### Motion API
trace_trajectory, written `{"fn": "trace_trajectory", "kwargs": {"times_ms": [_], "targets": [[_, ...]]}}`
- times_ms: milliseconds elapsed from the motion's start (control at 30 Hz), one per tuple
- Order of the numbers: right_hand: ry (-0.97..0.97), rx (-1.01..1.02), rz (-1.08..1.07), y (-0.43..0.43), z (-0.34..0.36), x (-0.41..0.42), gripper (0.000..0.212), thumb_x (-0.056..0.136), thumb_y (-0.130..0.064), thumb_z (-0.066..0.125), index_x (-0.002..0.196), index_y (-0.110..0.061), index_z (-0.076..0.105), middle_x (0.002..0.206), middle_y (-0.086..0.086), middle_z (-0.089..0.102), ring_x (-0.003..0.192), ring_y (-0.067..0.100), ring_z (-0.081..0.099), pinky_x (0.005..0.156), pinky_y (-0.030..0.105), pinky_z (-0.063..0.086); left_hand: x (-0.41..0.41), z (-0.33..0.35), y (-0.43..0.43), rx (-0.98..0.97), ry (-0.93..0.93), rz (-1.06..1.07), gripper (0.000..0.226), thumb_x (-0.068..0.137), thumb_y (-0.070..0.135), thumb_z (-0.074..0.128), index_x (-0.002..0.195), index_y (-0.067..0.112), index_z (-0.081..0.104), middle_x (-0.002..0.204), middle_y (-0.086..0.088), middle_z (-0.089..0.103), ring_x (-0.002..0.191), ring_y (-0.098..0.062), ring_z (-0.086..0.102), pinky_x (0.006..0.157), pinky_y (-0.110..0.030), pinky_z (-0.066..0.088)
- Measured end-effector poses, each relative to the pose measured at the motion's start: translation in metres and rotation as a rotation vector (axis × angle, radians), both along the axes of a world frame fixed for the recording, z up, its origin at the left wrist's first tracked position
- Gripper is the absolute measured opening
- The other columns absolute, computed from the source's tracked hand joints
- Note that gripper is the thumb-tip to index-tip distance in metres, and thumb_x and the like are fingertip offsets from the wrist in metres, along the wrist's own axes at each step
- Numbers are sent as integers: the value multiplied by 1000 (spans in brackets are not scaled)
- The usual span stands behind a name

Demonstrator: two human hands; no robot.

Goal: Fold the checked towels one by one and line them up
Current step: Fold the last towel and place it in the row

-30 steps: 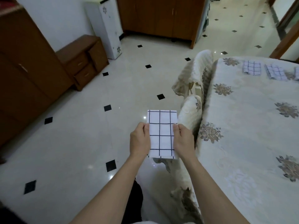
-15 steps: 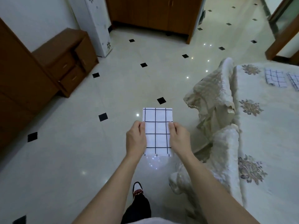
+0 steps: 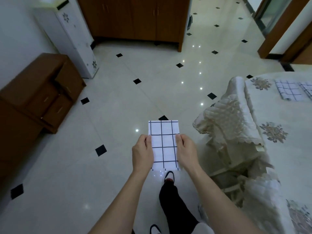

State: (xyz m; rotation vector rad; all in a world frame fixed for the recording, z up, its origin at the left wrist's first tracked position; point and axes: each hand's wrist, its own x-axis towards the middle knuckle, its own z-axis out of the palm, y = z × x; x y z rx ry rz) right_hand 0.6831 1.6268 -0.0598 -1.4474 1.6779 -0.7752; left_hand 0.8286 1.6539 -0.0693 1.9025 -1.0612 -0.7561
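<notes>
Head view: folded white checked towel (image 3: 163, 144)

Folded checked towel (image 3: 163, 144), white with a dark grid, is a tidy long rectangle held flat in mid-air just off centre at 6 o'clock. Out near 3 o'clock, a second folded towel (image 3: 288, 90) and a third towel (image 3: 307, 88) lie side by side on the table (image 3: 287, 115); the third is cut off by the frame.

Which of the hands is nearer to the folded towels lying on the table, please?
Right. The right hand grips the right edge of the held towel, on the table side; the left hand grips its left edge, farther from the folded towels.
</notes>
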Motion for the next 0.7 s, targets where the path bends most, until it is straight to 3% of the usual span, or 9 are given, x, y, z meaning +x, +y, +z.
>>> {"fn": "trace_trajectory", "kwargs": {"times_ms": [233,333,467,700], "targets": [[-34,-9,-46,-128,-7,8,40,106,-31,39,67,-20,40,61,-8,45,55,6,39,49,17,33,9,-3,-135,-11,-35,-36,32,105,31,42,84,11,54,70,1,57,62,-14,48,57,-29,39],[-34,-28,-47,-207,-6,7,41,106,-32,38,66,-19,38,60,-7,43,56,10,39,49,21,29,6,0,-211,-19,-57,-25,31,105,30,43,83,12,53,70,2,57,62,-13,48,55,-23,37],[-65,-40,-86,-299,1,-3,41,105,-33,38,68,-16,39,62,-4,46,59,13,40,57,34,35,-6,9,-305,-28,-76,-11,30,105,30,43,84,10,54,71,2,58,64,-15,50,53,-18,37],[-39,-34,-130,-406,3,-33,42,105,-32,38,67,-16,38,61,-5,46,58,13,41,56,33,35,-34,12,-419,-17,-57,-77,29,105,29,44,82,13,53,69,4,57,64,-14,49,53,-21,35]]}}
